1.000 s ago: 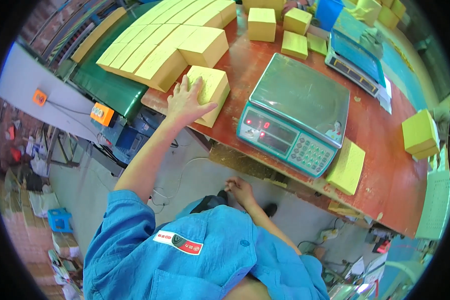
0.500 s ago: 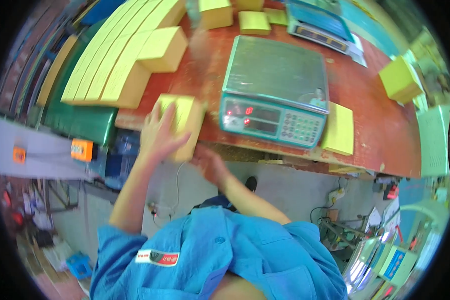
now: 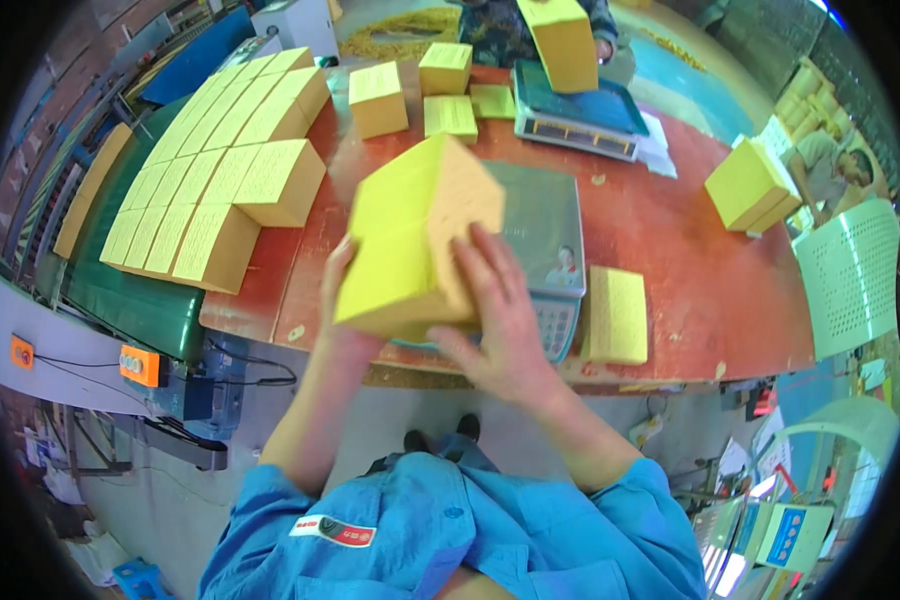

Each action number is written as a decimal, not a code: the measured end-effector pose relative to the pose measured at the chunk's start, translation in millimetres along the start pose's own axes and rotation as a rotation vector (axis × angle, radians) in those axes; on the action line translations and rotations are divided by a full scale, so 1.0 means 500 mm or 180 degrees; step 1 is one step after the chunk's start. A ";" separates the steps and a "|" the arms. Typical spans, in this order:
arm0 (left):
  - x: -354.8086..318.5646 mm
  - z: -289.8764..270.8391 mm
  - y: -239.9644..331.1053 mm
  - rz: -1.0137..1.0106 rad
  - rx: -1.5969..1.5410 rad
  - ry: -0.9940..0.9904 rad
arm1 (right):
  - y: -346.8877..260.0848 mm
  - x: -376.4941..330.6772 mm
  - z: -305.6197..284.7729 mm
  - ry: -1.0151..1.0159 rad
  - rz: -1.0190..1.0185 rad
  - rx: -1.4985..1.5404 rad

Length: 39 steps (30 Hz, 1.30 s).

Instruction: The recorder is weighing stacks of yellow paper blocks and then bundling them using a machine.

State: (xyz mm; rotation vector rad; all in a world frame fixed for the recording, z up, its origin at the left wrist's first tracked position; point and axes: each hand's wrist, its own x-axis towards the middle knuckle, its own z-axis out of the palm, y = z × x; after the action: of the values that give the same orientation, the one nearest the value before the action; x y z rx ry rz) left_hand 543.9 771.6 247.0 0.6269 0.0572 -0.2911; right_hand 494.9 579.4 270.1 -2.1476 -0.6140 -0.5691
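Both hands up now, and I've got the yellow block (image 3: 420, 240) off the table (image 3: 690, 270), lifted clear and tilted, right above the near scale (image 3: 550, 230). My left hand (image 3: 335, 300) cups its left side low down, fingers hidden behind the block so I cannot tell how far they curl, thumb edge riding the corner. My right hand (image 3: 500, 320) lies flat on the right face, fingers (image 3: 485, 265) spread wide and pressing, not curled, so this is a squeeze between 2 palms and not a pinch. To do this well I judge the stack must be kept square: even pressure from both sides, thumbs under the lower edge, no twist, or the sheets could fan out. The scale's platform sits just past my right fingertips, its keypad below my right palm. Just right of my right hand lies 1 thin yellow pad (image 3: 615, 315), flat on the table. Well left of my left fingers runs a long row of yellow blocks (image 3: 210, 190) beside the green belt (image 3: 140, 300). Far beyond my fingertips stand 3 more blocks and a second scale (image 3: 580, 115), where another person's hand holds 1 yellow block (image 3: 562, 40) over it.
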 end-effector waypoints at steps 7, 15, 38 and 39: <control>0.227 0.092 -0.156 -0.0099 -0.1003 -0.0893 | 0.184 0.126 -0.095 -0.0033 0.0233 -0.0671; 0.207 0.064 -0.129 0.0323 -0.0288 0.1230 | 0.201 0.152 -0.090 -0.0208 0.0291 -0.0227; 0.120 -0.330 0.385 0.1680 0.7209 -0.2332 | -0.094 0.263 0.347 -0.0596 -0.0270 0.0004; 0.061 -0.307 0.392 0.1636 0.7145 -0.2649 | -0.076 0.272 0.387 -0.0642 -0.0115 0.0035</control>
State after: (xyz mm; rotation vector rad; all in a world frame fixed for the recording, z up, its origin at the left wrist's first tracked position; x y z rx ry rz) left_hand 634.3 1005.1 230.0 2.5996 -1.4104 0.0441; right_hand 614.1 786.9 261.4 -2.2035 -0.7649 -0.3695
